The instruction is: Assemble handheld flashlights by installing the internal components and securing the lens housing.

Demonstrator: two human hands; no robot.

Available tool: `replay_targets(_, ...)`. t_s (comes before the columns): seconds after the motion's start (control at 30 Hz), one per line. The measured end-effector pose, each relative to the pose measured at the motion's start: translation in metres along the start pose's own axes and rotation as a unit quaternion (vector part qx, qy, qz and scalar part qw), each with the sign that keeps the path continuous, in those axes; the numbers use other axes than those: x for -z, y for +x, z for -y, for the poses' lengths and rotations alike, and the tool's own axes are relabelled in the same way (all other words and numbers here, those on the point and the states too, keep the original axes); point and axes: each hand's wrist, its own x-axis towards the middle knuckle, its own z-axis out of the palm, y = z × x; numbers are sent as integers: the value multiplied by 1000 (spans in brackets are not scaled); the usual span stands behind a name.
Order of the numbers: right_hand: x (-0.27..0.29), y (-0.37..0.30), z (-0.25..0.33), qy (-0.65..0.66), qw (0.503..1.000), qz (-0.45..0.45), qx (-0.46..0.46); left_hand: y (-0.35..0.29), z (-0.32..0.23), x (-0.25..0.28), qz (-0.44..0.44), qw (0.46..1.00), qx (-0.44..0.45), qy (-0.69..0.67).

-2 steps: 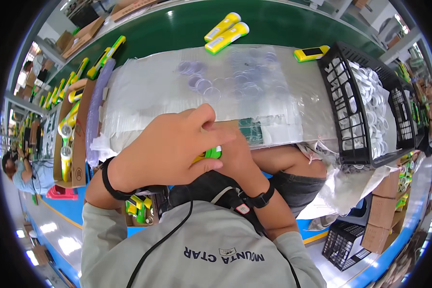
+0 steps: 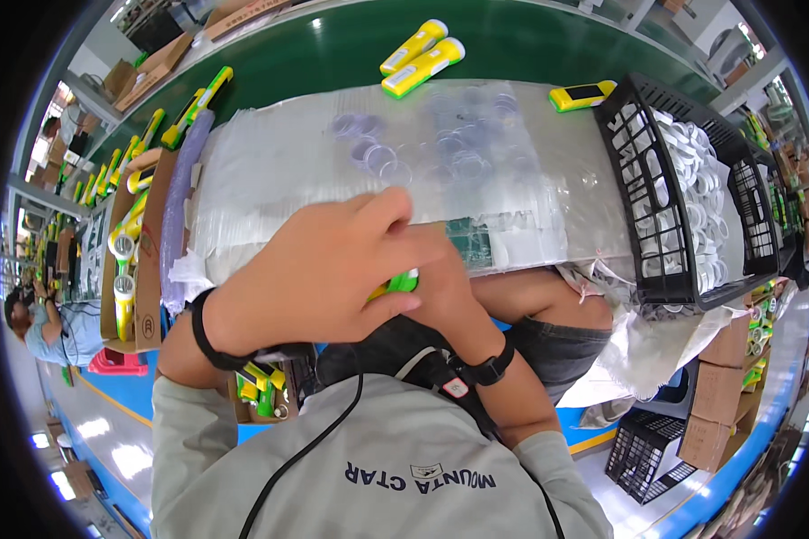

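Workpiece (image 2: 407,281), green-yellow, pinched by left hand (image 2: 328,265), grip of right hand (image 2: 439,283) hidden from me, seems mid-work; beyond the hands, two flashlights (image 2: 423,68) look whole, clear discs (image 2: 467,165) lie loose.

The green-and-yellow item (image 2: 407,282) is mostly concealed beneath the fingers of the left hand (image 2: 319,269); the right hand (image 2: 442,289) is partly covered. Beyond the fingers, overlapped clear discs (image 2: 467,164) cannot be counted.
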Motion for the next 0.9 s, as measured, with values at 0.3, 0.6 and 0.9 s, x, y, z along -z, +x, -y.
replay_targets(0.3,2,-10,7,83,993,-82,-17,46,4,-18,-134,971,-199,-17)
replay_targets(0.6,-1,-29,18,154,980,-106,-63,34,-11,-53,-256,934,-249,-17)
replay_targets(0.9,0,-27,2,217,964,-123,-90,24,9,-78,-388,892,-221,-65)
